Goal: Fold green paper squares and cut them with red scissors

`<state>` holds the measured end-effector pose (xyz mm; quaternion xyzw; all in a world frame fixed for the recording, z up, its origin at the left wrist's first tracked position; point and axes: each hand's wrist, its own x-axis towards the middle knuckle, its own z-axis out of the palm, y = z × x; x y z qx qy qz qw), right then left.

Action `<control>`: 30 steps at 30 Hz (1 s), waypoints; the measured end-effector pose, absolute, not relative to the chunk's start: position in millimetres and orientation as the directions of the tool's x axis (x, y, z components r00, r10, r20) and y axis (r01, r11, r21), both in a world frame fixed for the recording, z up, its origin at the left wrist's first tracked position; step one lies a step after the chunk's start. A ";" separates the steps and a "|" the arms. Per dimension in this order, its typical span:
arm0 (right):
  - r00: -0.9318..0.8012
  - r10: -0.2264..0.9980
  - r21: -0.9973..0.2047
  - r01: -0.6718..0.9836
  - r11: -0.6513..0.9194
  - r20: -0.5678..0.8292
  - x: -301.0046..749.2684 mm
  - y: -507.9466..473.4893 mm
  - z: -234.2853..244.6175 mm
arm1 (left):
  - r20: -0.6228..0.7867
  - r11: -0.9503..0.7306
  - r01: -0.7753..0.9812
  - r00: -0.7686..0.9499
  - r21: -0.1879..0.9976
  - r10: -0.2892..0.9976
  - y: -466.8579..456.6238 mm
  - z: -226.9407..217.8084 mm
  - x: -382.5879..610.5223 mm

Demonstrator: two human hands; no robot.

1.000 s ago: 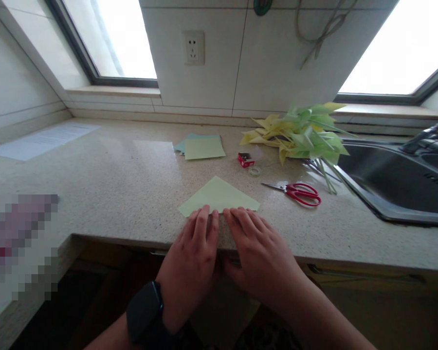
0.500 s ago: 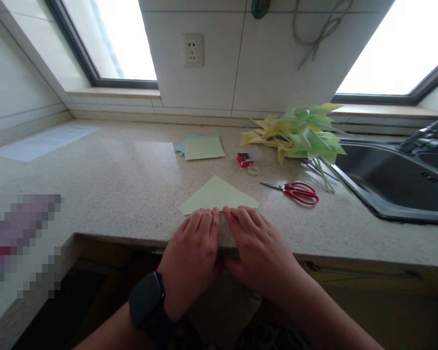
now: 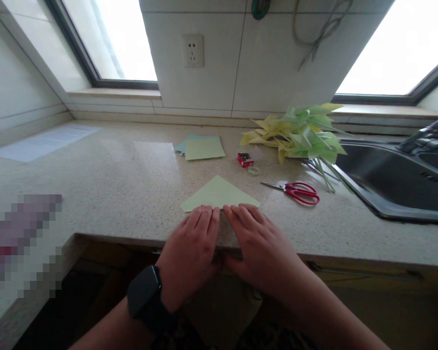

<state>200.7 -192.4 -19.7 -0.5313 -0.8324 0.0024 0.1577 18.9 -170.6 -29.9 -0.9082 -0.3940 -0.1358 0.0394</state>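
Observation:
A pale green sheet of paper (image 3: 219, 192), folded into a triangle, lies near the front edge of the speckled countertop (image 3: 124, 184). My left hand (image 3: 191, 253), with a black watch on the wrist, lies flat with its fingers stretched out on the paper's near edge. My right hand (image 3: 257, 245) lies beside it in the same way, fingertips pressing the fold. Both hands touch each other at the index fingers. Neither hand holds anything.
Red-handled scissors (image 3: 295, 190) lie to the right of the paper. Behind them sit a small tape roll (image 3: 254, 170), a red box (image 3: 245, 159) and a heap of yellow and green paper pinwheels (image 3: 299, 133). A stack of coloured sheets (image 3: 201, 146) lies farther back. A steel sink (image 3: 397, 182) is at right.
Both hands have stayed on the paper's near edge; the fingers shifted only slightly. The view has moved a little.

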 end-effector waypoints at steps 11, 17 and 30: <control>-0.402 0.882 -0.182 0.875 0.449 0.244 204.1 -188.4 -14.6 | 0.274 -0.702 0.709 0.665 0.058 0.694 -164.7 -28.5 17.1; -0.405 0.888 -0.200 0.872 0.447 0.220 205.8 -186.5 -9.9 | 0.278 -0.689 0.721 0.650 0.071 0.708 -163.7 -26.5 17.6; -0.406 0.885 -0.183 0.875 0.449 0.230 205.2 -184.9 -8.8 | 0.279 -0.691 0.723 0.661 0.013 0.696 -166.3 -26.3 17.9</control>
